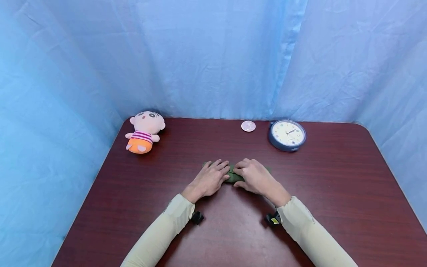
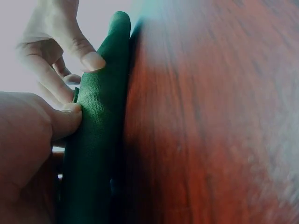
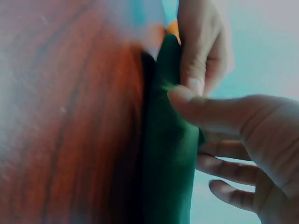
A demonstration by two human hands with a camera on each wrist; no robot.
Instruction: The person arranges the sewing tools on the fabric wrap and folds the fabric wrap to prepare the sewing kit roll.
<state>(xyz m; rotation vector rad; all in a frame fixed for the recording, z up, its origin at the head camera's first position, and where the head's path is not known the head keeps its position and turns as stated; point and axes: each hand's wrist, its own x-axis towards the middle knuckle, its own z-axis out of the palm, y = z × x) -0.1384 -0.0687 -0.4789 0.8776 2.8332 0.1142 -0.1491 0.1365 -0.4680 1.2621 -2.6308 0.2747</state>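
Observation:
A rolled piece of green cloth (image 1: 235,178) lies on the table between both hands, with a small edge or flap standing out on its far side. My left hand (image 1: 209,178) rests over the left part of the roll, fingers extended and spread. In the left wrist view, its thumb (image 2: 65,120) touches the cloth near that flap. My right hand (image 1: 257,177) holds the roll's right part with bent fingers. In the right wrist view, its thumb (image 3: 187,100) lies on the roll (image 3: 168,163) and the fingers curl on the far side, partly hidden.
A plush doll (image 1: 144,133) lies at the table's back left. Near the back edge are a small round pale disc (image 1: 248,126) and a blue round clock (image 1: 287,134). Blue curtains (image 1: 207,59) hang around the dark red wooden table (image 1: 343,185).

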